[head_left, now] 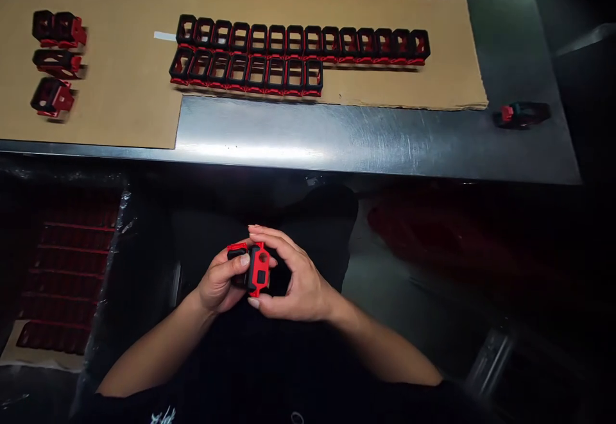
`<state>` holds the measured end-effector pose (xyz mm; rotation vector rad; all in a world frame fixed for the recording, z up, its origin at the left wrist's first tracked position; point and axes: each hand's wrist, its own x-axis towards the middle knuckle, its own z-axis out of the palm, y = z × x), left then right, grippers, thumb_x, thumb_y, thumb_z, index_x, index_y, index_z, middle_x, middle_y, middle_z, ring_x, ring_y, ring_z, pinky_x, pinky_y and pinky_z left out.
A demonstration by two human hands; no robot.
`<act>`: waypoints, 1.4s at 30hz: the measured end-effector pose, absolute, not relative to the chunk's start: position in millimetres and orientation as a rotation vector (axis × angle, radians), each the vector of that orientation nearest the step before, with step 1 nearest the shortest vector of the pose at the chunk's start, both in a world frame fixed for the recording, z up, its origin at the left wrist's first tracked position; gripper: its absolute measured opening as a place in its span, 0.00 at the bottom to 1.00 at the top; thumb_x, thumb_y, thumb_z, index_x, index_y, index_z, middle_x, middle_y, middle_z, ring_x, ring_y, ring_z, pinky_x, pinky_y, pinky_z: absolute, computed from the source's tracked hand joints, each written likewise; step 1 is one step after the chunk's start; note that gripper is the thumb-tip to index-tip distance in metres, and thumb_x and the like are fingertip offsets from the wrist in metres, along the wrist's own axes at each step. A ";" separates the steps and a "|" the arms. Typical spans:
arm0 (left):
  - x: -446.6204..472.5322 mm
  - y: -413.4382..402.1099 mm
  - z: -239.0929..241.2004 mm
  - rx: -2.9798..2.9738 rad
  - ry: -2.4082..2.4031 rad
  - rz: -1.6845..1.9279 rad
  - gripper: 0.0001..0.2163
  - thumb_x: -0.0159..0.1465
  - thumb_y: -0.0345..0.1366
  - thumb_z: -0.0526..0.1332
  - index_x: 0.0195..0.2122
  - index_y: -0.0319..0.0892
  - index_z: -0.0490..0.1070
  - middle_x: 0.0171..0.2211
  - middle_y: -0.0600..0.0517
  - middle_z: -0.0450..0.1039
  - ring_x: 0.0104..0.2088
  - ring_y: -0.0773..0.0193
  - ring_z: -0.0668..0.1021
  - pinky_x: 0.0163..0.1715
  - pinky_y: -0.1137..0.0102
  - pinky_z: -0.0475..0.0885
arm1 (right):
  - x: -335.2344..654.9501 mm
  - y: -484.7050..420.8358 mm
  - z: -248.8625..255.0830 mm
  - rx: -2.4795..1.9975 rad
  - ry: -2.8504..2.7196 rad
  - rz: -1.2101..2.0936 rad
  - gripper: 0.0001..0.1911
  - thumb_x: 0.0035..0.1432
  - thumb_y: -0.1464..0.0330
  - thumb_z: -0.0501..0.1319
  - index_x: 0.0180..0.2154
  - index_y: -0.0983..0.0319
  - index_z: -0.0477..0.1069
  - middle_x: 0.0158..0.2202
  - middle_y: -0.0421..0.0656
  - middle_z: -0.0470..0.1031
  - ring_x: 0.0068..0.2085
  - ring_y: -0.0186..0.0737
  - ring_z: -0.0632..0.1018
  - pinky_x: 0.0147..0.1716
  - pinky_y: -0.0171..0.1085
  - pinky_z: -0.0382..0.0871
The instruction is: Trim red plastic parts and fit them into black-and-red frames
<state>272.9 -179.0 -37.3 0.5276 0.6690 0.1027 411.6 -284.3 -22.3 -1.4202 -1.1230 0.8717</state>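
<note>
In front of my body, both hands are closed on small rectangular plastic frames in black and red. My left hand (216, 288) pinches a black-and-red frame (237, 247), its thumb lying over the black side. Right beside it is a second black-and-red frame (260, 269), whose red face shows a round hole and a dark square. My right hand (305, 283) grips this one by its two ends, thumb at the lower end and fingertips at the upper. The two pieces sit close together; whether they are joined I cannot tell. My left fingers are partly hidden behind them.
Beyond my hands stands a metal table (298, 135) with a cardboard sheet (120, 97) on it. Rows of similar frames (375, 60) stand there, with several more at the left. A dark tool-like object (527, 115) lies at right. Lower left, a plastic-lined box (113, 251) holds packed rows.
</note>
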 end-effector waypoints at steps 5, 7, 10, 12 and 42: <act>272.0 -173.8 -40.1 0.796 0.789 0.216 0.18 0.56 0.45 0.72 0.44 0.42 0.77 0.32 0.51 0.78 0.30 0.64 0.79 0.32 0.72 0.73 | 412.5 -288.8 -21.4 -1.480 -1.147 0.791 0.41 0.45 0.73 0.67 0.62 0.58 0.63 0.63 0.51 0.69 0.65 0.51 0.69 0.65 0.53 0.64; 271.8 -171.3 -39.0 0.862 0.780 0.214 0.16 0.58 0.49 0.70 0.36 0.41 0.76 0.24 0.54 0.74 0.22 0.69 0.73 0.24 0.74 0.69 | 413.9 -291.3 -22.5 -1.516 -1.162 0.758 0.40 0.46 0.73 0.66 0.63 0.59 0.63 0.61 0.50 0.71 0.66 0.51 0.68 0.65 0.52 0.64; 271.2 -170.5 -34.1 0.856 0.681 0.110 0.19 0.61 0.51 0.66 0.26 0.39 0.70 0.20 0.54 0.70 0.19 0.70 0.71 0.20 0.75 0.65 | 414.6 -293.4 -24.5 -1.564 -1.177 0.744 0.39 0.46 0.73 0.66 0.62 0.61 0.64 0.60 0.51 0.73 0.66 0.50 0.69 0.64 0.51 0.66; 270.2 -172.3 -30.6 0.824 0.648 0.076 0.17 0.62 0.47 0.67 0.27 0.39 0.68 0.21 0.54 0.71 0.21 0.69 0.73 0.22 0.75 0.67 | 414.8 -293.8 -25.7 -1.577 -1.171 0.747 0.39 0.45 0.72 0.66 0.62 0.62 0.64 0.59 0.53 0.73 0.64 0.51 0.70 0.63 0.51 0.67; 253.7 -163.6 -22.8 1.654 0.696 0.021 0.13 0.58 0.35 0.69 0.45 0.46 0.74 0.35 0.53 0.78 0.28 0.66 0.77 0.31 0.72 0.72 | 426.9 -296.6 -25.9 -1.130 -0.182 1.556 0.17 0.54 0.55 0.70 0.31 0.64 0.79 0.21 0.38 0.74 0.18 0.27 0.66 0.17 0.28 0.56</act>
